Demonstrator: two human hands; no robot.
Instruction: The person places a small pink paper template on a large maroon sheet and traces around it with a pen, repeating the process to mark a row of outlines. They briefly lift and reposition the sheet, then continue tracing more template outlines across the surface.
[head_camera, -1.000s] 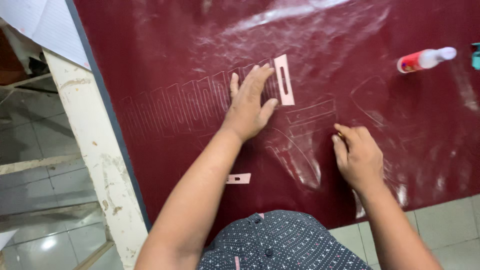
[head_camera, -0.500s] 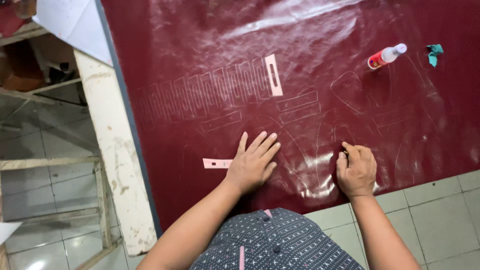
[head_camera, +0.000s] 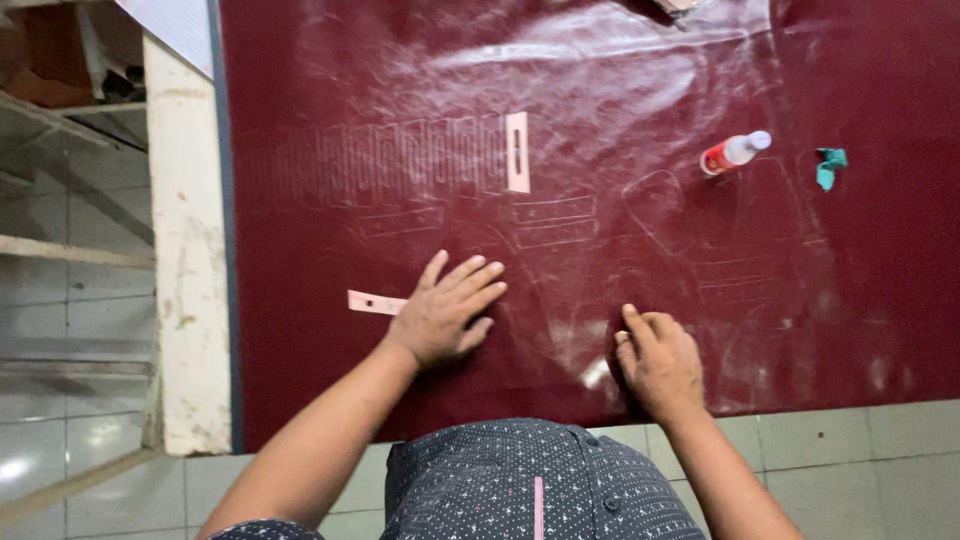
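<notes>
Left hand (head_camera: 440, 318) spread flat on maroon sheet (head_camera: 620, 80), touching pink strip (head_camera: 372, 302); right hand (head_camera: 658, 362) curled, grip contents indiscernible. Many outlines traced; right portion unmarked; none cut.

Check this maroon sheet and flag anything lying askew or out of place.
Nothing is spilled or torn. The small bottle lies on its side right of centre, with a crumpled teal scrap beside it. One pink template strip lies slightly tilted, touching the left hand.
</notes>
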